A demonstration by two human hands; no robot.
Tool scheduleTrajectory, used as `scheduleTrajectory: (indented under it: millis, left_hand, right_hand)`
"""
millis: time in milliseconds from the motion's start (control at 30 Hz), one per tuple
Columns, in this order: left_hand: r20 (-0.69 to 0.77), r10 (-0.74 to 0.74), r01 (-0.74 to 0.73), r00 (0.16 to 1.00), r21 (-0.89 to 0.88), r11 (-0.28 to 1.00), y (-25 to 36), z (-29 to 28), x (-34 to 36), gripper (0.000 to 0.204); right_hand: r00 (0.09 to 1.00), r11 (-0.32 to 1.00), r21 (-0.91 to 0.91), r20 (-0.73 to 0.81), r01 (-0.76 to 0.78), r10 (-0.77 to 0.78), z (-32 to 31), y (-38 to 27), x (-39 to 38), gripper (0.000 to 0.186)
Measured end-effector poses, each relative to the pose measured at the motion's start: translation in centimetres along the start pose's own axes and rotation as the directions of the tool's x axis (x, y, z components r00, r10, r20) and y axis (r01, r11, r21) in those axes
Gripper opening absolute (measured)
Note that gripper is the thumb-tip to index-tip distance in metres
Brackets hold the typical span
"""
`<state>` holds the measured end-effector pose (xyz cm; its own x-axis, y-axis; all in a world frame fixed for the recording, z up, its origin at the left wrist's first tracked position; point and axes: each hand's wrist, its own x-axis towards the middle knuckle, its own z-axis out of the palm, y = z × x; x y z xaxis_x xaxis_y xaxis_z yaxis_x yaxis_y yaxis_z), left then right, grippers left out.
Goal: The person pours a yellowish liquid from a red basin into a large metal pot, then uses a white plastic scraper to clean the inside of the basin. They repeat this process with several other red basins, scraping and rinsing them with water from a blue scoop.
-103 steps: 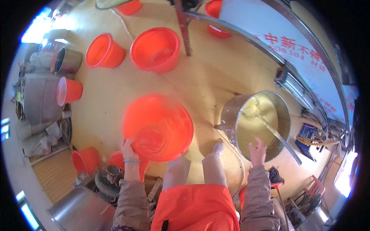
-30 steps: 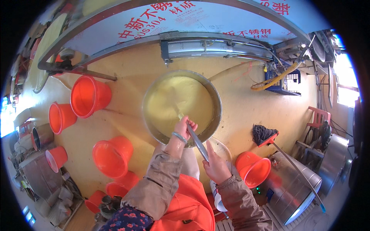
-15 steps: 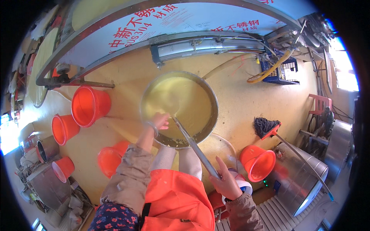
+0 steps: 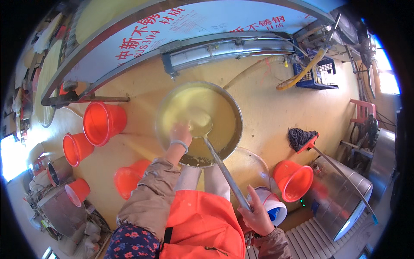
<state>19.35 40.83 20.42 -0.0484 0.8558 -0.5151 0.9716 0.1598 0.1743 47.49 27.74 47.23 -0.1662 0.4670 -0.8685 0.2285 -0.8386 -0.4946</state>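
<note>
A wide steel pot (image 4: pixel 237 129) of pale yellow thick liquid stands before me, with a long-handled steel ladle (image 4: pixel 221 166) dipped in it. My right hand (image 4: pixel 255 216) grips the upper end of the handle, index finger extended along it. My left hand (image 4: pixel 180 134) reaches over the pot beside the ladle's bowl; its fingertips are blurred against the liquid, so I cannot tell what they touch. My legs and orange apron are below the pot.
Red buckets (image 4: pixel 103 123) stand on both sides. A steel frame with printed sheeting (image 4: pixel 90 77) spans the top. A blue crate (image 4: pixel 315 77) with a yellow hose, a mop (image 4: pixel 302 140), a steel drum (image 4: pixel 340 203) and a white bucket (image 4: pixel 276 216) are around the right.
My left hand has let go of the red bucket, later held the ladle handle, then left it for the pot. My right hand has taken the handle. The view has swung round to the pot.
</note>
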Motion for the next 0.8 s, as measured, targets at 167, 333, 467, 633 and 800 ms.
scheduleTrajectory:
  millis: [167, 333, 467, 633, 800]
  left_hand:
    - [-0.17, 0.094, -0.062, 0.981, 0.183, 0.981, -0.5, 2.3, -0.2, 0.062]
    - [-0.023, 0.33, -0.291, 0.944, 0.419, 0.86, -1.9, 4.2, 1.7, 0.053]
    - [0.138, 0.527, -0.48, 0.838, 0.646, 0.594, -1.9, 2.8, 0.1, 0.05]
    - [0.137, 0.538, -0.515, 0.832, 0.55, 0.657, -0.7, -1.5, -6.0, 0.049]
    - [0.754, 0.056, 0.734, 0.655, -0.617, -0.285, 6.2, -2.5, -10.5, 0.042]
  right_hand:
    - [0.999, 0.997, 0.069, 0.018, 0.04, -0.041, -0.5, -0.4, -0.1, 0.073]
    - [0.998, 0.984, 0.171, 0.031, -0.051, 0.047, -1.0, -2.0, -0.8, 0.073]
    - [0.997, 0.958, 0.276, 0.04, -0.079, 0.071, -1.8, -3.7, -1.1, 0.074]
    - [0.994, 0.955, 0.278, 0.053, -0.104, 0.093, -2.1, -4.9, -1.3, 0.075]
    - [0.995, 0.953, 0.288, 0.055, -0.094, 0.081, -0.2, -5.0, -1.1, 0.075]
